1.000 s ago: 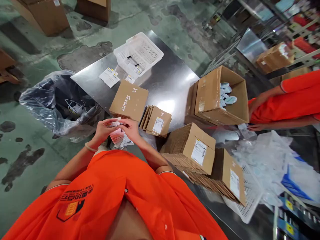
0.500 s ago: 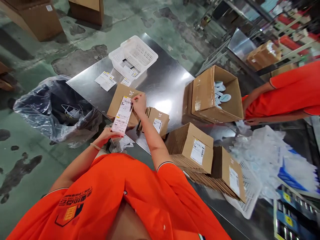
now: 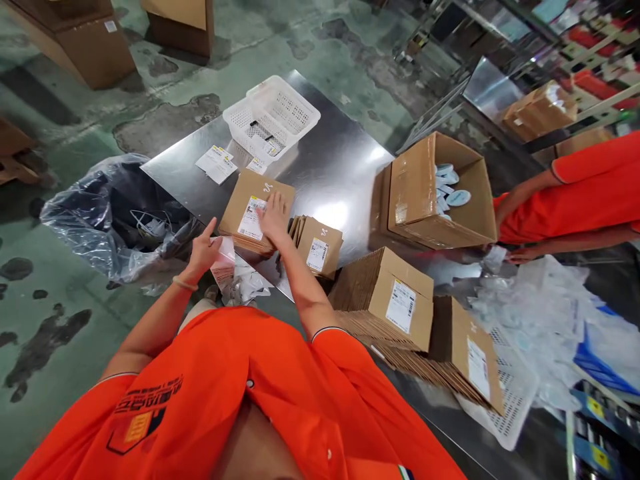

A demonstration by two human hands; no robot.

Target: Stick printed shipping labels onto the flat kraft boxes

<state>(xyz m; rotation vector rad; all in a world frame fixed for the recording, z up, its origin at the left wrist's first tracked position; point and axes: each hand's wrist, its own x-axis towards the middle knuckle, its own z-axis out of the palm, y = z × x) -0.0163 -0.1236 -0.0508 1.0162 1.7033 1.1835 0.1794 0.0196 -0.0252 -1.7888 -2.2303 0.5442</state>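
My right hand (image 3: 273, 217) lies with its fingers spread on a flat brown cardboard box (image 3: 281, 193), pressing beside a white shipping label (image 3: 251, 217) on its top. That box tops a small stack at the near edge of the metal table. My left hand (image 3: 204, 252) is off the stack's left corner, its fingers apart, close to a pale pinkish paper strip (image 3: 226, 251) that hangs below the edge. Whether its fingertips touch the strip is hard to see. Just right of my right hand, another stack of flat boxes (image 3: 327, 237) carries a label.
Loose labels (image 3: 217, 164) and a white plastic basket (image 3: 300, 115) sit on the metal table (image 3: 345, 150). Larger stacks of labelled flat boxes (image 3: 420, 280) and an open carton (image 3: 413, 193) stand right, near a co-worker's arm (image 3: 530, 190). A bag-lined bin (image 3: 100, 220) stands left.
The long label strip was held between both hands over the box; now the label lies on the box. My left hand has moved up and left, and my right hand presses flat.
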